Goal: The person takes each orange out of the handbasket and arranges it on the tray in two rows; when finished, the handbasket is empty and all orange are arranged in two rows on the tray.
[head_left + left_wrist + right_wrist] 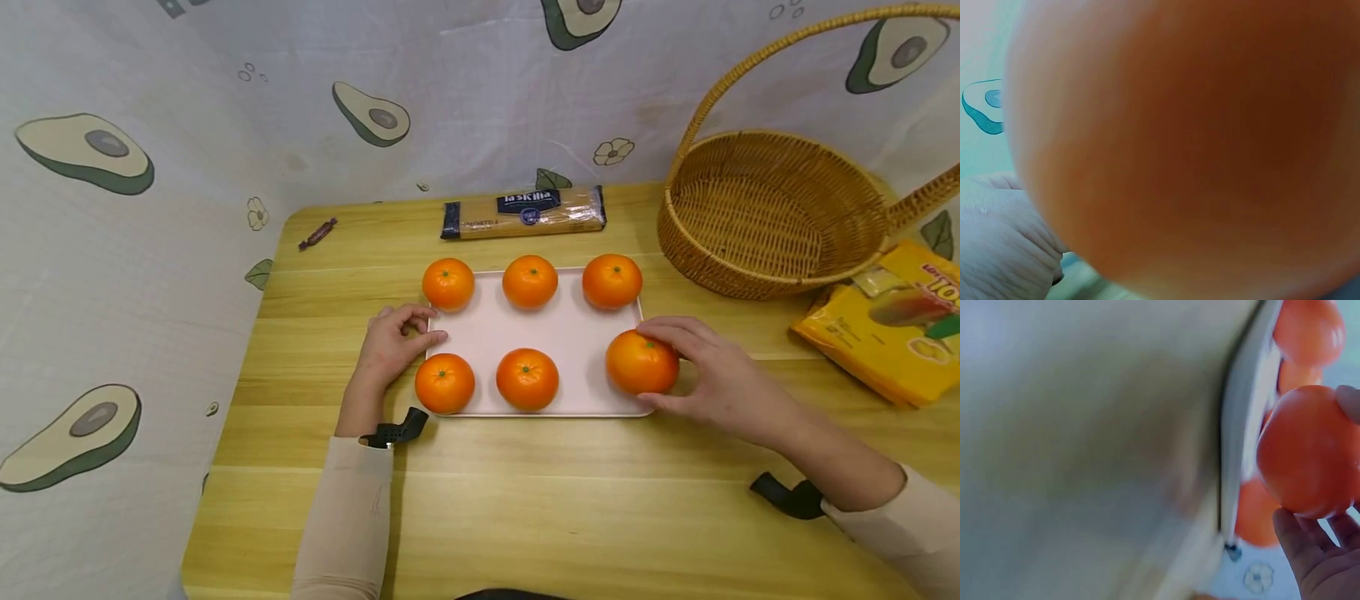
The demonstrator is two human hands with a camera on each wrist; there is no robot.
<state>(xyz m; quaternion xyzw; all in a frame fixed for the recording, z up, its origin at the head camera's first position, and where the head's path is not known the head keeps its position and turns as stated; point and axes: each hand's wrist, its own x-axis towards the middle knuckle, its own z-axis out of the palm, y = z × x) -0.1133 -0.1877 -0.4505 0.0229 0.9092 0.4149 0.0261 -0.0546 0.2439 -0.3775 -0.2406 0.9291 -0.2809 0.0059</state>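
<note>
A shallow pale pink tray (480, 329) lies on the table with round oranges on it. Along its far side sit a left orange (447, 285), a middle orange (530, 282) and a right orange (612, 282). Nearer are a front left orange (445, 384) and a front middle orange (527, 380). My right hand (720, 379) grips another orange (639, 363) between thumb and fingers at the front right corner. With thumb and curled fingers, my left hand (393, 346) holds the tray's left edge. A blurred orange (1197, 144) fills most of the left wrist view.
Behind the tray lies a spaghetti packet (525, 213). A wicker basket (776, 212) with a tall handle stands at the back right, beside a yellow mango-printed bag (896, 325). A small wrapped candy (318, 234) is at the back left. An avocado-print cloth (465, 100) hangs behind the table.
</note>
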